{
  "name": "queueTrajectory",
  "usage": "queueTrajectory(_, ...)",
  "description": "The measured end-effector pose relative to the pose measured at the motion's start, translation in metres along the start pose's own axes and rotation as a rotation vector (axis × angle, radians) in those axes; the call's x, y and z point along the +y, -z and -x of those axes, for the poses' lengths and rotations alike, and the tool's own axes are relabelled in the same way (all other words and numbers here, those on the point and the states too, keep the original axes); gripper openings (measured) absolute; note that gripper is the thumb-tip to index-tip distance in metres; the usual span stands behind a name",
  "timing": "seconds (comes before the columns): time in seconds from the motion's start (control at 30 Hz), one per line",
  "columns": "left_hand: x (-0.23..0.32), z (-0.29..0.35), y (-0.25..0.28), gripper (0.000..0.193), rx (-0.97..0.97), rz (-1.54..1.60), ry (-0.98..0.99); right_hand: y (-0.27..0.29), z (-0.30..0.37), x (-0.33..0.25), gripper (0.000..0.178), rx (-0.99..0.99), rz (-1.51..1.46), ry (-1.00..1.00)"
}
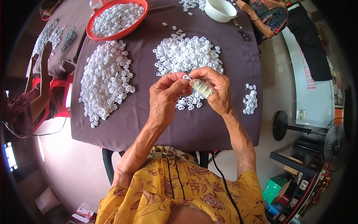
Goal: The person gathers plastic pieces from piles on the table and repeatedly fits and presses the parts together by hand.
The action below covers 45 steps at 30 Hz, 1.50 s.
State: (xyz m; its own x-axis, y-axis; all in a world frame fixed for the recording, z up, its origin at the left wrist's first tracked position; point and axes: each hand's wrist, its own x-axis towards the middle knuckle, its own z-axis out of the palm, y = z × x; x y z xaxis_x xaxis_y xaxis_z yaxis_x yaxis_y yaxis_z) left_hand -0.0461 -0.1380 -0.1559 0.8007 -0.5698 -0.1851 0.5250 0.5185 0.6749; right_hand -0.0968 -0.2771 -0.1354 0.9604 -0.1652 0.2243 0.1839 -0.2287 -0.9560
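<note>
Both hands meet above the front of a heap of small white two-holed plastic pieces (188, 54). Thumb and fingers of my left hand (164, 95) are closed on one small white two-holed plastic piece (186, 77). My right hand (220, 89) pinches at the same piece from the other side. A pale ribbed wrap (202, 89) covers a digit of the right hand. The fingertips partly hide the piece, and whether a second small part is between them I cannot make out. More loose white pieces (191, 101) lie just beneath the hands.
A long heap of white pieces (106, 80) lies left on the brown tablecloth (145, 123), a small group (250, 100) right. A red basket (90, 31) of pieces and a white bowl (220, 10) stand farther back. Other people work at left (31, 100) and far right (266, 18).
</note>
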Motion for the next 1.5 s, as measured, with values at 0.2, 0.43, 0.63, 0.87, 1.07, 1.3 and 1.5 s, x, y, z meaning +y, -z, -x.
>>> queueTrajectory(0.2, 0.001, 0.003, -0.003, 0.012, 0.020, -0.057, -0.021, 0.000, -0.001, -0.002, 0.012, 0.004, 0.058, 0.003)
queueTrajectory(0.43, 0.000, 0.003, -0.002, 0.011, -0.001, -0.090, -0.036, 0.004, -0.001, -0.003, 0.014, -0.025, 0.041, 0.020)
queueTrajectory(0.63, 0.002, 0.005, -0.004, 0.011, 0.019, -0.121, -0.040, 0.007, -0.002, -0.005, 0.019, -0.035, 0.133, 0.059)
queueTrajectory(0.87, 0.004, 0.000, 0.001, 0.011, 0.015, -0.129, -0.037, 0.006, -0.004, -0.006, 0.019, -0.016, 0.092, 0.022)
queueTrajectory(1.07, 0.010, -0.005, 0.012, 0.015, -0.023, -0.060, -0.063, 0.015, -0.010, 0.034, 0.016, -0.032, 0.353, 0.104)
queueTrajectory(1.3, 0.016, -0.008, 0.020, 0.014, -0.078, 0.059, -0.008, 0.011, 0.002, 0.112, 0.008, -0.161, 0.753, 0.197)
queueTrajectory(1.5, 0.015, -0.011, 0.024, 0.015, -0.127, 0.115, 0.039, -0.003, -0.006, 0.114, 0.009, -0.172, 0.967, 0.325)
